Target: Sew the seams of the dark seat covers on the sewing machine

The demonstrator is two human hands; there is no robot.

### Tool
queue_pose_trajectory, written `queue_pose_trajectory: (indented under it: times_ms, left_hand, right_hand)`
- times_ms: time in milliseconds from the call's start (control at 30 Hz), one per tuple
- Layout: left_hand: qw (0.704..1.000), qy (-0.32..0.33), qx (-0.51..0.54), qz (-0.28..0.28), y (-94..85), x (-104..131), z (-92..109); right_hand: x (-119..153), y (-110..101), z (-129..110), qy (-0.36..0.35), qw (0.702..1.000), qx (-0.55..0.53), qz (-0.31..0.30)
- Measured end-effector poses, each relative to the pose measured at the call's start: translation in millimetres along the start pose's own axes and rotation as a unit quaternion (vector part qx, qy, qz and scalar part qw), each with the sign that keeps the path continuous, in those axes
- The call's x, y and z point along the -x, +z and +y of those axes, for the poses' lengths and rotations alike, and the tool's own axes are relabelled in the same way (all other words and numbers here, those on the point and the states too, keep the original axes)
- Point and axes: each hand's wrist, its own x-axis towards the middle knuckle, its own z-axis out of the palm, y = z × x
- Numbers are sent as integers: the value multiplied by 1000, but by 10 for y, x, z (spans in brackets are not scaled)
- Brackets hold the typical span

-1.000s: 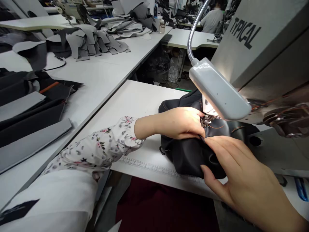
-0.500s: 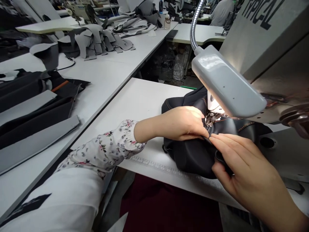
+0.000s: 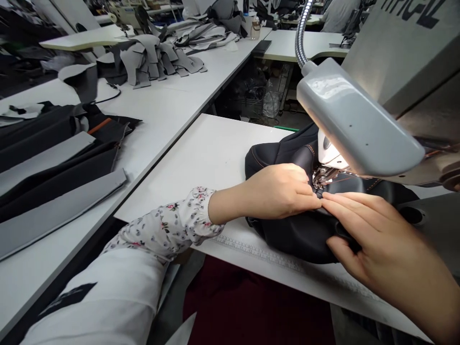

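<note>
A black leather-like cover (image 3: 291, 237) with orange stitching lies bunched under the presser foot (image 3: 321, 178) of a sewing machine (image 3: 406, 62). My left hand (image 3: 278, 190) is closed on the cover just left of the foot, fingers curled and pinching its edge. From the right, my right hand (image 3: 377, 230) holds the same cover, fingertips at the edge close to my left fingers and thumb lower down on a fold. Both sets of fingertips are right in front of the foot. The needle point itself is too small to make out.
A grey lamp (image 3: 355, 120) on a flexible metal neck hangs low over the hands. On the long white side table (image 3: 168, 105) lie dark and grey cut pieces (image 3: 53, 158) and a grey fabric pile (image 3: 154, 57). A printed ruler (image 3: 258, 251) runs along the front edge.
The view has shifted slightly, so most things sit a little differently in frame. My left fingers have curled in more, and both hands stay on the cover by the foot.
</note>
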Motion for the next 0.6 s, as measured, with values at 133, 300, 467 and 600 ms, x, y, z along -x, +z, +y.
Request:
queue_pose_trajectory:
  times_ms: [133,300,467,600]
  left_hand:
    - [994,-50,-67,69,99,-15,198]
    - [987,-91,-97,91,167,-20,342]
    - [982,-102,-111,112,195,-30,414]
    - [976,-120,-132,125,243,-61,479]
  right_hand:
    - [3,34,118,-24,1000,10,8]
    - [30,61,161,-31,999,23,24]
    - [15,138,127,-19,998,16,55]
    - [47,122,164,-7,997,-24,70]
